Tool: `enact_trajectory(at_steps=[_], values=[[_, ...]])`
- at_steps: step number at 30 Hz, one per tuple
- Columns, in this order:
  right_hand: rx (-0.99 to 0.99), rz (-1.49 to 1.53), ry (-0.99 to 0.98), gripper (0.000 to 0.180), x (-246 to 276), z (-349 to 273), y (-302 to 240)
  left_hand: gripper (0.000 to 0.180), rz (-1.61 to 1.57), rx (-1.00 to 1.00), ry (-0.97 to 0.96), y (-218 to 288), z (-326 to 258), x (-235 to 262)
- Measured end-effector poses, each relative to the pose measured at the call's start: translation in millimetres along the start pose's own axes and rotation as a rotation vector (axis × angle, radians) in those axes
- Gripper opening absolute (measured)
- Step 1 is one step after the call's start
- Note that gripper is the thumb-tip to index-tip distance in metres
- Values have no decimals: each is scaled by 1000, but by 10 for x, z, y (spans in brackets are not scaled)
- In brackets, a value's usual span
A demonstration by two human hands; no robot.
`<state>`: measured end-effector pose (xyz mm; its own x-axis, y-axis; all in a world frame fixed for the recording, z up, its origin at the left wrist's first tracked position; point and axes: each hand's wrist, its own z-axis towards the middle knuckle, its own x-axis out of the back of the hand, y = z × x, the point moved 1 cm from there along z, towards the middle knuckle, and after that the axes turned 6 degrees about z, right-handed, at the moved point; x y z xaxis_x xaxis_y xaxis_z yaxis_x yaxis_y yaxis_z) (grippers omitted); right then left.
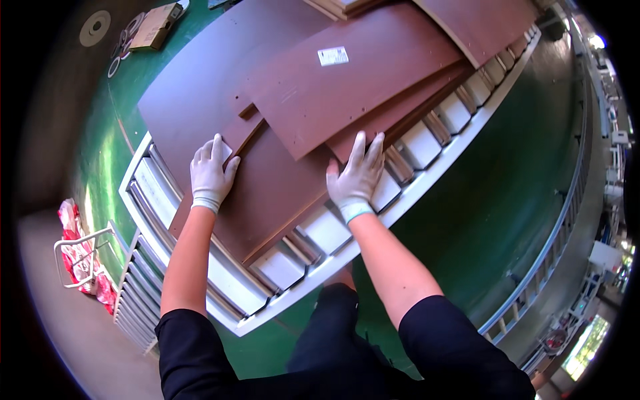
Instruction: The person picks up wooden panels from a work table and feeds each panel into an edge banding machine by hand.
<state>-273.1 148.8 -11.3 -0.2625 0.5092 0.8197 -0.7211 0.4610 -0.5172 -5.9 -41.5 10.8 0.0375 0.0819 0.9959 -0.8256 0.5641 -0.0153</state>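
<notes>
Both of my hands wear thin pale gloves and rest on reddish-brown boards stacked on a roller conveyor. My left hand [212, 175] lies with fingers stretched over a narrow brown strip board [230, 137], partly covering a small white label near its end. My right hand [358, 175] lies with fingers spread on the near right corner of a brown board [360, 139], thumb apart. Above that board lies a larger brown board [353, 80] with a white sticker [333, 56]. Beneath my hands is a wide brown board [273, 193], its near corner over the rollers.
The roller conveyor [407, 200] has a white frame and metal rollers. More brown boards [480, 27] lie at its far end. Another roller section [137, 287] and a white metal frame [83, 257] stand at left. A cardboard box [157, 27] sits on the green floor [507, 193].
</notes>
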Motion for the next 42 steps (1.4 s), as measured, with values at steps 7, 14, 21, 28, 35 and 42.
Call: enact_trajectory(at_steps=[7, 14, 21, 28, 35, 42], values=[[-4, 45, -138, 94, 71, -33, -22, 75, 48, -42, -50, -360, 216, 3], [252, 374, -364, 86, 714, 260, 985, 79, 98, -34, -64, -549, 519, -215], [-509, -252, 179, 76, 1495, 1865, 3171, 63, 57, 209, 11, -349, 620, -142], [-919, -319, 84, 96, 765, 2421, 3348, 40, -169, 586, 160, -647, 645, -530], [-853, -290, 148, 89, 768, 2437, 3287, 45, -153, 713, 142, -495, 520, -613], [-837, -293, 142, 89, 772, 2456, 3235, 45, -152, 813, 148, -413, 550, -592]])
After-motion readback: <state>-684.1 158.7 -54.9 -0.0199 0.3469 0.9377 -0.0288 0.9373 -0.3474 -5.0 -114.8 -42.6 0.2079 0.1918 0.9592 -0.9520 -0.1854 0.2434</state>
